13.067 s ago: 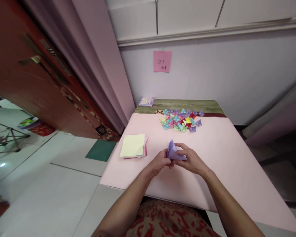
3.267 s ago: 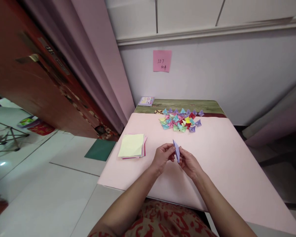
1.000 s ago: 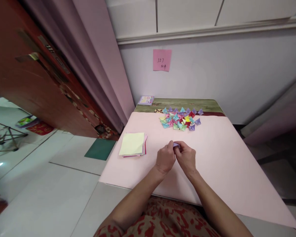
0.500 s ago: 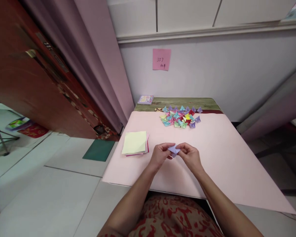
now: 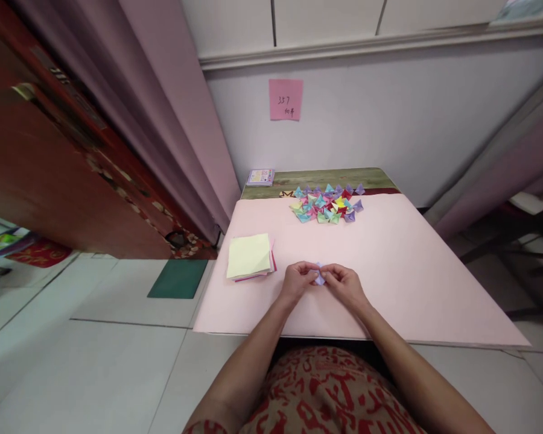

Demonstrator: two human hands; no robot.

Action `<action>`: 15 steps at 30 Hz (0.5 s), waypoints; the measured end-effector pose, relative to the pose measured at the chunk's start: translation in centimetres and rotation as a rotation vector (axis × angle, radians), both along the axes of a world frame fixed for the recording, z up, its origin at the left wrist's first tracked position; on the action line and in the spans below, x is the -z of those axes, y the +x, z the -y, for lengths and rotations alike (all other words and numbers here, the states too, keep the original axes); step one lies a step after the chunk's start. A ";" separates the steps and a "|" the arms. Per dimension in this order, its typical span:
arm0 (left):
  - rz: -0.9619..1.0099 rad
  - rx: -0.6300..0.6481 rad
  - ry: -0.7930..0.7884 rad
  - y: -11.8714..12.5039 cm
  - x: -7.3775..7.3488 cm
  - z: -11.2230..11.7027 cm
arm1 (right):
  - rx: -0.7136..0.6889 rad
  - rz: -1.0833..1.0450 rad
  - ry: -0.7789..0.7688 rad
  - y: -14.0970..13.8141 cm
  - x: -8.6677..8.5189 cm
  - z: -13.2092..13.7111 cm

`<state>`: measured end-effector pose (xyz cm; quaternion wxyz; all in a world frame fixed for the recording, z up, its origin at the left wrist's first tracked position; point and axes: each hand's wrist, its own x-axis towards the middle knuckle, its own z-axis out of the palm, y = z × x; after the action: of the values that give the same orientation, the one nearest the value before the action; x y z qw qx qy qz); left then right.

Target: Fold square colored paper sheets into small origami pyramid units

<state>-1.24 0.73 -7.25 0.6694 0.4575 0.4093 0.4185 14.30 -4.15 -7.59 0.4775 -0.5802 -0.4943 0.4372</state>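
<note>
A: Where did we find the hands?

B: Just below the middle of the frame. We saw the left hand (image 5: pixel 297 279) and the right hand (image 5: pixel 346 284) drawn together low over the pink-covered desk (image 5: pixel 389 271). Both were pinched tight on a small purple paper piece (image 5: pixel 319 276) held between them.

A: Could we make out how it was folded?

B: We could not tell. The hands hid most of it and only a small bit showed.

A: What else did we note around them?

B: Near the left hand, towards the left of the frame, a stack of paper squares (image 5: pixel 250 256) lay flat with a pale yellow sheet on top. In the upper middle, well apart from the hands, a pile of folded pieces (image 5: pixel 328 204) in many colours sat on the far part of the desk. Left of that pile we saw a small pad (image 5: pixel 260 176) at the desk's far corner. Above it, a pink note (image 5: pixel 285 99) was stuck on the wall (image 5: pixel 389 108).
</note>
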 end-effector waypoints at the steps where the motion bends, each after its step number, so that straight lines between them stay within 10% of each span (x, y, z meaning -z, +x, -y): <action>1: 0.000 0.006 0.017 0.2 0.4 0.0 | 0.018 -0.031 -0.021 0.0 0.4 -0.1; 15: 0.107 0.134 0.178 -1.3 0.0 1.2 | -0.126 -0.326 -0.020 0.9 -0.6 1.1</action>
<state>-2.54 -0.48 -7.20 0.6733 0.5185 0.3029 0.4313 15.17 -5.26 -6.97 0.5172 -0.4741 -0.4414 0.5594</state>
